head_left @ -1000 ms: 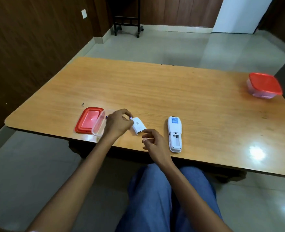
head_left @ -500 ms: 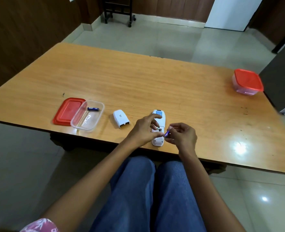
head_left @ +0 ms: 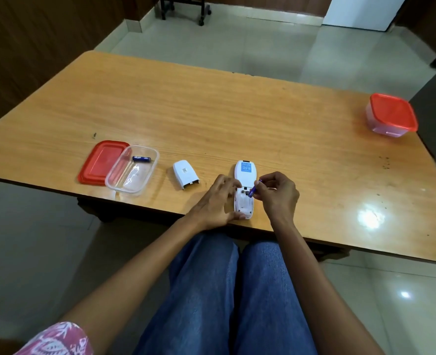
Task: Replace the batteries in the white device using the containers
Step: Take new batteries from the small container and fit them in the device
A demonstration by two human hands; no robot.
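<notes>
On the wooden surface (head_left: 211,111), a red lid (head_left: 101,162) lies beside an open clear container (head_left: 132,169) holding one blue battery (head_left: 141,158). A white cover (head_left: 185,174) lies further right. The left hand (head_left: 218,201) steadies the white device (head_left: 243,190), fingers spread along its edge. The right hand (head_left: 278,192) pinches a second battery (head_left: 254,188) over the open compartment. A lidded container (head_left: 391,115) sits far right.

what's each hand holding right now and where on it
The right hand pinches a blue battery by its upper end, the lower end angled into the white device. The left hand holds nothing; it steadies the device's left edge.
</notes>
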